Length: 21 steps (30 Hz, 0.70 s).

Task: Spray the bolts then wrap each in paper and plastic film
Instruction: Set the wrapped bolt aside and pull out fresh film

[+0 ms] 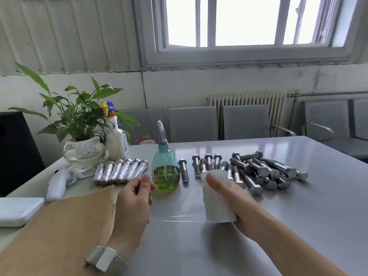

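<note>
the right hand (235,198) gripped the film roll (217,196) at centre frame; the left hand (135,198) pinched the stretched film (175,208). just above stood a spray bottle (165,166) part full of green liquid, loose bolts (258,170) to its right, wrapped bolts (121,171) to its left.

Bright window (245,20) above radiator (247,100)

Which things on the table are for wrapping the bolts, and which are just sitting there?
For the job:
bare bolts
wrapped bolts
green spray bottle
brown paper
roll of plastic film, held in the right hand
film's loose end, pinched by the left hand

Just lying about:
potted plant
white spray bottle
white box
</note>
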Motion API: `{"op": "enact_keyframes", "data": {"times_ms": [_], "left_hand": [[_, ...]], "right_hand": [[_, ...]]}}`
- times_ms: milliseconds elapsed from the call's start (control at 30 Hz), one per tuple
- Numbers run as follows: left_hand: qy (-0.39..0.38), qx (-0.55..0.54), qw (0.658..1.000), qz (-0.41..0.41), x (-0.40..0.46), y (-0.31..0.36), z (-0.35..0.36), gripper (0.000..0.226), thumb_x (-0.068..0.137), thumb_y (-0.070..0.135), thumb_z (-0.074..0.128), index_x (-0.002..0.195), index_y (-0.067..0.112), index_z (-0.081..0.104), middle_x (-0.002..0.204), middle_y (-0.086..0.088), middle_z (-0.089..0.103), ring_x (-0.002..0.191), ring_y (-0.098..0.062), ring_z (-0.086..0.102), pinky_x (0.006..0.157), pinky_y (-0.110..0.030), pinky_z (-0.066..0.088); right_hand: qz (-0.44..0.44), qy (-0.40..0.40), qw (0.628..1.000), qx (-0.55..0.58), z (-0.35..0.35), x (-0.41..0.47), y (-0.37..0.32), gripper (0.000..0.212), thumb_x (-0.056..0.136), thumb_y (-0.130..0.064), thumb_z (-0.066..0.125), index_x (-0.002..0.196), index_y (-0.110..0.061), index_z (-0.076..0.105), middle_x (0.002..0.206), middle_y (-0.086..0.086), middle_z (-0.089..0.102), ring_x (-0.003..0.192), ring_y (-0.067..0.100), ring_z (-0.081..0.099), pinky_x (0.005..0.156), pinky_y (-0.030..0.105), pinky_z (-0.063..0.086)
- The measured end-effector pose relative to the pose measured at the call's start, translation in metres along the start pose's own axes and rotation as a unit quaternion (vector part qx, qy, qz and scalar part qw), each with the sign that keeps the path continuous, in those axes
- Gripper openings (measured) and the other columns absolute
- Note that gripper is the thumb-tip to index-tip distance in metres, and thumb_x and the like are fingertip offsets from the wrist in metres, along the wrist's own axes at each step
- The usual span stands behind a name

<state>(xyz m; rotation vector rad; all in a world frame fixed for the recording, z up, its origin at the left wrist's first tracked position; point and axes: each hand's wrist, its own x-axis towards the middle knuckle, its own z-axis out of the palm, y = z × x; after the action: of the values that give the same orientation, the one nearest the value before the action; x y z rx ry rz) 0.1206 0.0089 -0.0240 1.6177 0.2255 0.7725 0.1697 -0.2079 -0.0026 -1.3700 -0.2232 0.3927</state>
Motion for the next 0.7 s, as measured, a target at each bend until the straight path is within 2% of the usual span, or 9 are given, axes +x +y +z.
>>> {"op": "enact_keyframes", "data": {"times_ms": [100, 200, 267, 333, 400, 467, 533, 633, 700], "left_hand": [[-0.042, -0.070, 0.995, -0.061, 0.006, -0.003, -0.005, 0.039, 0.099, 0.036, 0.052, 0.065, 0.021, 0.065, 0.048, 0.003, 0.043, 0.030, -0.010, 0.029, 0.034, -0.018, 0.025], [-0.058, -0.116, 0.987, -0.091, 0.014, -0.005, -0.012, 0.035, 0.099, 0.031, 0.052, 0.072, 0.010, 0.062, 0.047, -0.001, 0.041, 0.027, -0.010, 0.026, 0.033, -0.015, 0.022], [-0.059, -0.122, 0.986, -0.094, 0.019, -0.006, -0.016, 0.034, 0.099, 0.029, 0.053, 0.074, 0.007, 0.061, 0.046, -0.002, 0.041, 0.027, -0.009, 0.024, 0.033, -0.014, 0.021], [-0.068, -0.117, 0.987, -0.085, 0.022, -0.006, -0.019, 0.035, 0.098, 0.030, 0.054, 0.073, 0.008, 0.062, 0.046, -0.002, 0.042, 0.027, -0.010, 0.025, 0.034, -0.014, 0.021], [-0.077, -0.095, 0.989, -0.079, 0.023, -0.006, -0.021, 0.036, 0.098, 0.032, 0.054, 0.073, 0.009, 0.063, 0.047, -0.002, 0.044, 0.028, -0.010, 0.027, 0.034, -0.016, 0.022], [-0.077, -0.053, 0.993, -0.070, 0.023, -0.005, -0.023, 0.037, 0.098, 0.035, 0.054, 0.072, 0.011, 0.063, 0.047, -0.003, 0.047, 0.030, -0.011, 0.030, 0.034, -0.017, 0.024], [-0.069, -0.002, 0.996, -0.051, 0.023, -0.003, -0.025, 0.038, 0.098, 0.036, 0.054, 0.070, 0.012, 0.063, 0.046, -0.003, 0.049, 0.032, -0.011, 0.032, 0.032, -0.018, 0.025], [-0.035, 0.059, 0.997, -0.018, 0.024, -0.002, -0.029, 0.039, 0.099, 0.034, 0.053, 0.069, 0.010, 0.061, 0.043, -0.002, 0.048, 0.031, -0.009, 0.034, 0.033, -0.019, 0.027], [-0.014, 0.098, 0.995, -0.005, 0.025, -0.003, -0.031, 0.040, 0.099, 0.034, 0.052, 0.068, 0.011, 0.060, 0.041, 0.000, 0.048, 0.031, -0.007, 0.037, 0.039, -0.022, 0.029]], "right_hand": [[0.062, -0.047, 0.996, 0.046, -0.013, 0.002, -0.002, 0.061, 0.070, -0.047, 0.073, 0.119, -0.012, 0.066, 0.095, 0.010, 0.073, 0.080, 0.020, 0.071, 0.061, 0.031, 0.056], [0.073, -0.086, 0.993, 0.037, -0.020, 0.003, -0.004, 0.058, 0.066, -0.036, 0.085, 0.115, -0.010, 0.069, 0.099, 0.014, 0.072, 0.086, 0.025, 0.071, 0.066, 0.035, 0.058], [0.060, -0.076, 0.995, 0.025, -0.024, 0.004, -0.003, 0.061, 0.058, -0.039, 0.090, 0.108, -0.010, 0.069, 0.090, 0.012, 0.072, 0.080, 0.024, 0.071, 0.067, 0.037, 0.058], [0.043, -0.061, 0.997, 0.024, -0.027, 0.006, -0.001, 0.068, 0.051, -0.036, 0.093, 0.109, -0.011, 0.066, 0.086, 0.011, 0.070, 0.081, 0.025, 0.069, 0.072, 0.046, 0.059], [0.029, -0.056, 0.998, 0.023, -0.028, 0.008, -0.001, 0.072, 0.050, -0.031, 0.094, 0.112, -0.009, 0.063, 0.091, 0.014, 0.070, 0.088, 0.031, 0.069, 0.080, 0.054, 0.057], [0.023, -0.058, 0.998, 0.015, -0.027, 0.009, -0.002, 0.070, 0.055, -0.030, 0.092, 0.113, -0.006, 0.062, 0.095, 0.018, 0.071, 0.087, 0.035, 0.070, 0.074, 0.049, 0.060], [0.034, -0.065, 0.997, 0.023, -0.028, 0.009, -0.003, 0.062, 0.061, -0.029, 0.088, 0.111, -0.005, 0.062, 0.091, 0.018, 0.070, 0.080, 0.034, 0.069, 0.067, 0.041, 0.059], [0.085, -0.107, 0.989, 0.050, -0.037, 0.009, -0.009, 0.045, 0.063, -0.025, 0.079, 0.104, -0.006, 0.074, 0.092, 0.017, 0.068, 0.081, 0.032, 0.067, 0.070, 0.042, 0.059], [0.092, -0.115, 0.988, 0.044, -0.043, 0.009, -0.011, 0.046, 0.065, -0.025, 0.073, 0.106, -0.006, 0.073, 0.095, 0.017, 0.066, 0.082, 0.031, 0.066, 0.069, 0.042, 0.058]]}}
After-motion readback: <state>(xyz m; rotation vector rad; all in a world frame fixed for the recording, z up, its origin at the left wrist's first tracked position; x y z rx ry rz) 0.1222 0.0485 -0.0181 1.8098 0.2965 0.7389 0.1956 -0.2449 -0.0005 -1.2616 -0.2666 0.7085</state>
